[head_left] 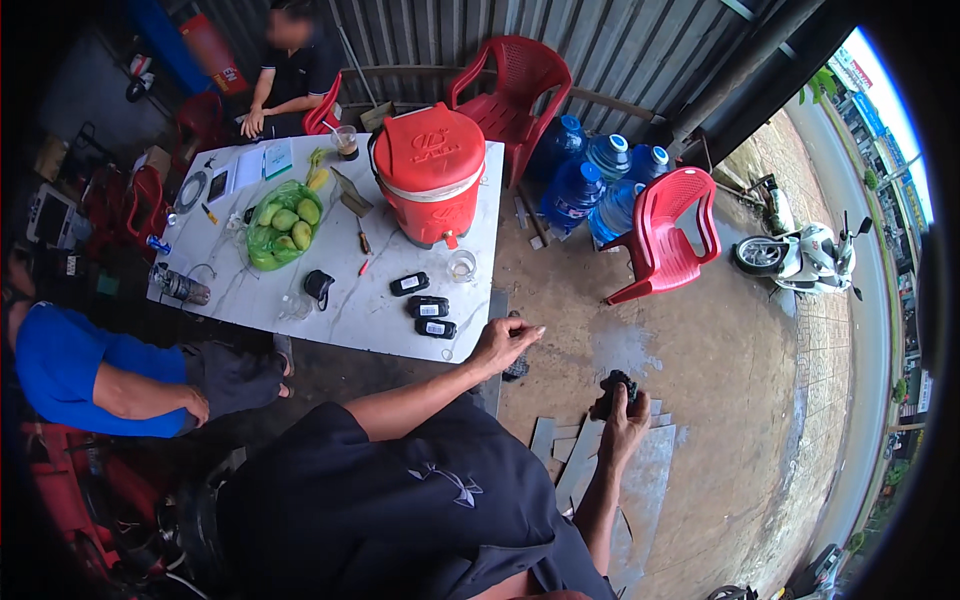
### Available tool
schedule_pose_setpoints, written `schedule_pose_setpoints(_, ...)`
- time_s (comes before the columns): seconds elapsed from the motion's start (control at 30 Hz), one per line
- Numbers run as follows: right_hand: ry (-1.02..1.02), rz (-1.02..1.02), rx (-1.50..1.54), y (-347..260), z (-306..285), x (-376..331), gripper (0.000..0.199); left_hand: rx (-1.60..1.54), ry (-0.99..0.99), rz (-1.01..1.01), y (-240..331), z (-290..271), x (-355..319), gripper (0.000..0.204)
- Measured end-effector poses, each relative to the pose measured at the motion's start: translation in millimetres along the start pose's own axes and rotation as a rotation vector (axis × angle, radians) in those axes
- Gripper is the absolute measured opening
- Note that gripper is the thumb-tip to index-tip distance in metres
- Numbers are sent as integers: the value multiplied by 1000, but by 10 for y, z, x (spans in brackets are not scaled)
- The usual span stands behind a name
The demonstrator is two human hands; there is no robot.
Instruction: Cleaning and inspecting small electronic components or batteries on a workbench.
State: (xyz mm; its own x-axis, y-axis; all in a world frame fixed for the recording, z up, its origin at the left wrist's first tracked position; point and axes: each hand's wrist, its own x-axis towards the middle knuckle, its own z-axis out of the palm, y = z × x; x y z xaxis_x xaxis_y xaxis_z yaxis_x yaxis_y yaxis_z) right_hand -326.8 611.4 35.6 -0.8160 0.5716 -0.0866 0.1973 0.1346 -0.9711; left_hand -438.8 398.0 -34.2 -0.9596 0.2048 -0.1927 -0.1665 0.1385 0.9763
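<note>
My right hand (624, 428) grips a small black object (612, 392), like a compact device or housing, over the floor to the right of the table. My left hand (505, 345) is held just off the table's near right corner, thumb and fingertips pressed together. Whatever may sit in that pinch is too small to make out. Close to it on the white marbled table (340, 330) lie several black, rounded boxes with white labels, among them one box (435, 328) nearest the edge and another box (409, 284) farther back.
A red drum cooler (428, 180), a glass (461, 265), a screwdriver (364, 236) and a green bag of mangoes (285, 225) stand or lie on the table. Red chairs (665, 235), blue water jugs (585, 180) and a person in blue (90, 370) are nearby. Flat sheets (580, 450) lie by my right arm.
</note>
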Motion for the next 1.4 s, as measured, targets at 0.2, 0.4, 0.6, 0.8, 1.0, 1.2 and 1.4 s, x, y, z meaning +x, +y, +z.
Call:
schedule_pose_setpoints(0.2,-338,-231,-254,-5,787,269,37,-228,-164,-122,134,321,150,41)
schedule_pose_setpoints(0.4,-671,-192,-315,181,1152,748,40,-589,-29,-265,201,-290,171,42)
schedule_pose_setpoints(0.6,-1293,-249,-181,39,1384,1278,36,447,90,346,269,-533,239,69)
schedule_pose_setpoints(0.8,-1594,96,3,455,1459,2267,34,129,-80,-198,-10,-153,620,39)
schedule_pose_setpoints(1.0,-976,298,-401,1853,1202,4312,51,228,156,-487,-701,470,509,31)
schedule_pose_setpoints(1.2,-352,150,-894,3581,-205,6311,96,161,265,-615,-774,1200,615,47)
schedule_pose_setpoints(1.4,-483,225,-889,4383,-22,6611,91,268,204,-857,-828,1396,409,51)
